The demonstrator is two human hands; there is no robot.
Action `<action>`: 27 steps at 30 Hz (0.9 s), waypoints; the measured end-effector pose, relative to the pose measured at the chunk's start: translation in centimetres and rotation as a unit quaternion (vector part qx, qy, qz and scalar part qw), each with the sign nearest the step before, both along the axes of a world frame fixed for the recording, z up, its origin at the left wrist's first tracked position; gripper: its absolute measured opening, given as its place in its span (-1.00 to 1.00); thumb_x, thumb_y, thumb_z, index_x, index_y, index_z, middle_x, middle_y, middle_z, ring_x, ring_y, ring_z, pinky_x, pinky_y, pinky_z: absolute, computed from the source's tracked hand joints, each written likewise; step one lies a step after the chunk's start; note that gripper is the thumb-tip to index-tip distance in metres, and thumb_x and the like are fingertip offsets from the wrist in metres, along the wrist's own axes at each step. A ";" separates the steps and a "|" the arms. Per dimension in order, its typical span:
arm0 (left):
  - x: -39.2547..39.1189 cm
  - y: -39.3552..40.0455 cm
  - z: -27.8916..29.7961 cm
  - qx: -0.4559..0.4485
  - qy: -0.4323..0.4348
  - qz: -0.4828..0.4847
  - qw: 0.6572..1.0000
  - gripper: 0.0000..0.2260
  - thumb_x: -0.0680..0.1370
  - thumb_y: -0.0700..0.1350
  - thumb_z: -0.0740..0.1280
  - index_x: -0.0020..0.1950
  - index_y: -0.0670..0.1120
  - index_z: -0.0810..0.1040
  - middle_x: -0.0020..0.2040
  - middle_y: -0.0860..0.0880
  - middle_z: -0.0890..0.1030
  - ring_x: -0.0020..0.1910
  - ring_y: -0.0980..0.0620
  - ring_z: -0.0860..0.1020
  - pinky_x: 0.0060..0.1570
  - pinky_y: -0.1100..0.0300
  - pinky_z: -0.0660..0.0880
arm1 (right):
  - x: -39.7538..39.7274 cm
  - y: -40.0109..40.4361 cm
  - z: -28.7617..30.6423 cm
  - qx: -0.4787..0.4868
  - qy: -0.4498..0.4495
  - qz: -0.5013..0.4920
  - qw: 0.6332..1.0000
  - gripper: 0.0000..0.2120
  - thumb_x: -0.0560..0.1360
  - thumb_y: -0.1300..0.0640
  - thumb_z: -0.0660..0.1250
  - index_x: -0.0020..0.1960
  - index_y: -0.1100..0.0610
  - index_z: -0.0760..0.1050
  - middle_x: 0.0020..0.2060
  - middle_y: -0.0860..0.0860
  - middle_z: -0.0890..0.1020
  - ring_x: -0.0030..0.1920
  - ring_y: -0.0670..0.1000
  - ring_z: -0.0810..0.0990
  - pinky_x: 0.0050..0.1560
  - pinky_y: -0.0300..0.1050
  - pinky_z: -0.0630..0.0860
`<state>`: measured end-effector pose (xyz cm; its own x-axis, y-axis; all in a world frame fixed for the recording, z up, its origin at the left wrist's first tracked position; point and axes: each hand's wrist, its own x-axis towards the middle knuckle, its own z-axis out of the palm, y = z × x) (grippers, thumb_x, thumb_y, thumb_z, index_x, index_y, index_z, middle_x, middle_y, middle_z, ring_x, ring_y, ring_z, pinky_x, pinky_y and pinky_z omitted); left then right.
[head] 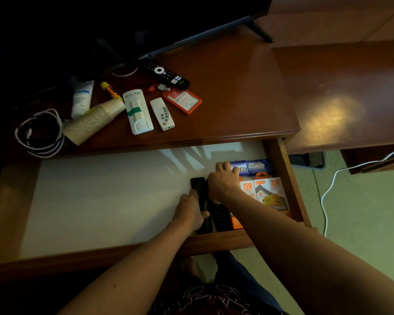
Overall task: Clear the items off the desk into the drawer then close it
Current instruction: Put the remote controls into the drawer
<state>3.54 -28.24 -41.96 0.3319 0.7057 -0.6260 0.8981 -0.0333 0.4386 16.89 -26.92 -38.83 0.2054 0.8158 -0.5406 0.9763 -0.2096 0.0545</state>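
The drawer (287, 178) stands pulled out, lined in white. Both of my hands are inside it at the right. My left hand (191, 211) grips a slim black remote (198, 184). My right hand (223, 183) lies palm down over the top of a black keypad remote (220, 215), with its curled fingers touching a blue soap pack (258, 165). On the desk lie a black TV remote (166, 75), a small white remote (162, 113), a long white remote with green tape (138, 112), an orange card holder (182, 101), stacked paper cups (93, 120), a white tube (82, 98), a yellow marker (110, 90) and a coiled white cable (40, 133).
Orange charger boxes (264, 192) fill the drawer's right end beside the remotes. A dark TV with its stand foot (259, 31) sits at the desk's back. A second wooden surface (350, 98) adjoins on the right. On the floor, a white cord (328, 189) trails.
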 end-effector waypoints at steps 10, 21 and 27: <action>-1.6 2.0 1.2 0.011 -0.001 -0.036 0.999 -0.52 0.55 0.04 0.37 0.40 -0.09 0.34 0.28 -0.16 0.48 0.20 -0.17 0.51 0.07 0.07 0.51 | -1.1 -0.8 1.5 0.054 0.038 -0.054 0.996 -0.60 0.50 0.01 0.38 0.28 0.14 0.51 0.32 0.18 0.40 0.38 0.25 0.27 0.33 0.28 0.26; -5.9 7.4 7.5 0.222 -0.116 0.053 0.967 -0.87 0.54 -0.11 0.35 0.03 0.00 0.43 0.06 -0.05 0.51 -0.02 -0.02 0.48 -0.12 0.15 0.44 | -3.6 2.2 7.2 0.251 0.129 -0.100 0.954 -0.70 0.55 0.03 0.26 0.22 0.11 0.55 0.18 0.09 0.56 0.18 0.16 0.49 0.15 0.09 0.45; -5.9 12.6 11.2 0.302 -0.138 0.104 0.938 -0.79 0.55 -0.15 0.36 0.17 -0.09 0.48 0.30 -0.18 0.47 0.30 -0.22 0.46 0.04 0.00 0.55 | -4.6 7.4 9.8 0.278 0.176 -0.117 0.937 -0.79 0.55 0.03 0.26 0.12 0.12 0.49 0.10 0.11 0.54 0.14 0.18 0.50 0.09 0.15 0.53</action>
<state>-2.37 -15.63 -30.71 0.2374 0.9714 -0.0021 0.7680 -0.1863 0.6128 12.29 -19.49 -29.06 0.3033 0.9461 -0.1135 0.8367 -0.3214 -0.4434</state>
